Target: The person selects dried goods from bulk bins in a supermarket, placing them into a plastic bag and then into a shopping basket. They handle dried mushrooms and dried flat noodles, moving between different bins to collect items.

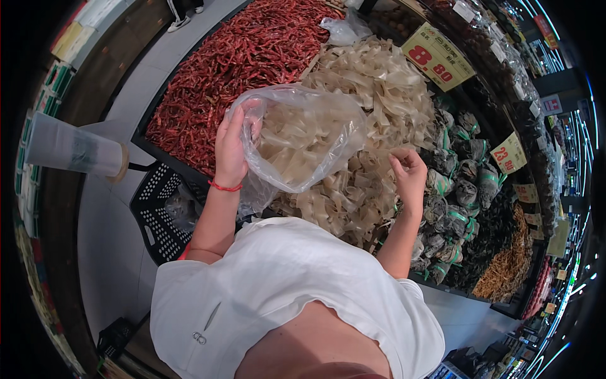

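Observation:
A clear plastic bag (350, 120) hangs with its mouth wide over the pile of pale, flat dried starch sheets (379, 76). Its left rim is gripped by my left hand (232, 144), with the thumb and fingers on the film. Pale sheets show within the bag's outline; whether they lie inside it or show through it, I cannot tell. To the right of the bag, my right hand (409, 172) hovers at the edge of the pile, its fingers curled in toward the thumb. Anything between those fingertips is too small to make out.
Dried red chillies (233, 63) fill the bin section at left. Dark bundles tied with green bands (464, 189) lie at right, beside orange-brown dried strips (505, 271). A yellow price sign (437, 57) stands behind the pile. A black perforated basket (161, 211) sits at lower left.

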A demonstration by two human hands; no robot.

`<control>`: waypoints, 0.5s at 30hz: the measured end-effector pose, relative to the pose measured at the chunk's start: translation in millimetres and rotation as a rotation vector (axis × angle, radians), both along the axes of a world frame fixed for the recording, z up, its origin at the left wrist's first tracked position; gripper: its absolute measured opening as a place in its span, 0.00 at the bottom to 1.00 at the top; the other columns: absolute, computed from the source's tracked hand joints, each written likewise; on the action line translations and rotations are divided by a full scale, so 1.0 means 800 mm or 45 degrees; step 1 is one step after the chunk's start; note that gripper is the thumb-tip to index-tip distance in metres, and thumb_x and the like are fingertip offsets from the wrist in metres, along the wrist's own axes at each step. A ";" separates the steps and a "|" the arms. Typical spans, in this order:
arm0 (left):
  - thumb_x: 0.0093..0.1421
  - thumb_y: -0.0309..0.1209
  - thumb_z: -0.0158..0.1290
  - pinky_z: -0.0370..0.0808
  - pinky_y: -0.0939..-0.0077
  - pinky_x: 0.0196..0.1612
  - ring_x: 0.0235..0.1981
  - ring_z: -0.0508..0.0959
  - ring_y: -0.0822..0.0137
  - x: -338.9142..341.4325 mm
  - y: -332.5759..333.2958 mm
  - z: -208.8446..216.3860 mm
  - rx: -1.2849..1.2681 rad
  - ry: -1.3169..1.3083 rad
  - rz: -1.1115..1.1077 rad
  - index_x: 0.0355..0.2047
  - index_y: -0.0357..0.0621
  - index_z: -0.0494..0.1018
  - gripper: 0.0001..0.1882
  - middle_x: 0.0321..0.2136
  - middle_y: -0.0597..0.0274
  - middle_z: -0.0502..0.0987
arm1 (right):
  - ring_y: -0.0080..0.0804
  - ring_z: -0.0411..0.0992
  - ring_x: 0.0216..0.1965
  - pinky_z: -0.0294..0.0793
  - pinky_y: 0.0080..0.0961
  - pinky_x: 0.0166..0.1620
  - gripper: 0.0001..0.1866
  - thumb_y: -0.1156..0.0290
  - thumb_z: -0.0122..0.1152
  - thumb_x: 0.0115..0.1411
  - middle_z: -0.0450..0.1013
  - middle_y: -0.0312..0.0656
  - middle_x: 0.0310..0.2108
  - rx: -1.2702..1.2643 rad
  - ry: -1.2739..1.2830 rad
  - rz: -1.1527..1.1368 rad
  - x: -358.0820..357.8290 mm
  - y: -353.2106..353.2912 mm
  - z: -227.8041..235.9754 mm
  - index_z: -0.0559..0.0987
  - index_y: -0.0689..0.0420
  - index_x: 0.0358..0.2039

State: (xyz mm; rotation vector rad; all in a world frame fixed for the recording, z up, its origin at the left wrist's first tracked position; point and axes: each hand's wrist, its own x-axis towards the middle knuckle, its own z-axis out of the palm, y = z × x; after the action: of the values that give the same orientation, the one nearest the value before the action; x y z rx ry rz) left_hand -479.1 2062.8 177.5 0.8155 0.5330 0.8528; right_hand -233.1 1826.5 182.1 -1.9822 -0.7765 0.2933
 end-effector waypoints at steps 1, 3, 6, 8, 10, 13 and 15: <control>0.68 0.38 0.37 0.55 0.87 0.21 0.18 0.60 0.82 0.000 -0.001 0.000 -0.002 0.001 0.002 0.46 0.40 0.70 0.17 0.19 0.72 0.65 | 0.14 0.67 0.27 0.67 0.14 0.33 0.03 0.78 0.60 0.55 0.73 0.32 0.27 -0.012 0.051 -0.049 0.000 -0.002 0.010 0.76 0.62 0.30; 0.68 0.38 0.37 0.55 0.87 0.20 0.17 0.60 0.82 0.000 -0.001 0.001 -0.004 -0.004 -0.004 0.46 0.41 0.70 0.17 0.18 0.72 0.65 | 0.13 0.67 0.28 0.67 0.13 0.33 0.03 0.77 0.60 0.55 0.73 0.31 0.27 0.117 0.047 -0.053 0.004 -0.004 0.013 0.77 0.62 0.30; 0.68 0.38 0.37 0.55 0.87 0.20 0.17 0.60 0.82 0.001 -0.001 0.001 -0.004 -0.006 -0.008 0.46 0.41 0.70 0.17 0.18 0.72 0.65 | 0.23 0.71 0.33 0.69 0.20 0.38 0.05 0.78 0.59 0.55 0.74 0.37 0.32 0.183 -0.123 -0.097 0.013 0.000 0.004 0.77 0.61 0.33; 0.68 0.39 0.37 0.55 0.87 0.20 0.17 0.60 0.82 0.001 -0.001 0.003 -0.001 0.015 0.005 0.46 0.41 0.70 0.17 0.18 0.72 0.65 | 0.30 0.72 0.38 0.70 0.25 0.43 0.06 0.77 0.59 0.55 0.75 0.41 0.36 0.081 -0.508 -0.142 0.022 0.006 -0.009 0.77 0.60 0.34; 0.68 0.39 0.37 0.55 0.87 0.20 0.17 0.59 0.82 0.001 -0.003 0.004 -0.030 0.040 0.035 0.46 0.41 0.70 0.18 0.18 0.72 0.64 | 0.38 0.70 0.43 0.67 0.31 0.48 0.08 0.77 0.59 0.53 0.74 0.43 0.40 0.057 -0.622 -0.143 0.015 0.013 -0.009 0.76 0.60 0.35; 0.68 0.39 0.37 0.55 0.87 0.20 0.17 0.60 0.82 0.000 0.000 0.003 -0.018 0.040 0.035 0.46 0.41 0.70 0.18 0.18 0.72 0.64 | 0.44 0.67 0.48 0.64 0.35 0.53 0.10 0.76 0.60 0.51 0.73 0.45 0.43 -0.005 -0.779 0.053 -0.013 0.041 -0.004 0.76 0.60 0.36; 0.68 0.39 0.37 0.55 0.87 0.21 0.18 0.60 0.82 0.001 -0.001 0.003 -0.009 0.035 0.019 0.46 0.41 0.70 0.18 0.18 0.72 0.64 | 0.48 0.65 0.50 0.63 0.37 0.55 0.14 0.75 0.62 0.48 0.70 0.47 0.46 -0.094 -0.788 0.240 -0.030 0.055 -0.018 0.75 0.60 0.38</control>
State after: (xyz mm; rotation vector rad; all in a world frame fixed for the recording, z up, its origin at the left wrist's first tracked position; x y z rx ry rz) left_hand -478.1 2062.1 180.0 0.8190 0.5669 0.8538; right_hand -257.3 1870.2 168.0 -2.0899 -1.3618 -0.2035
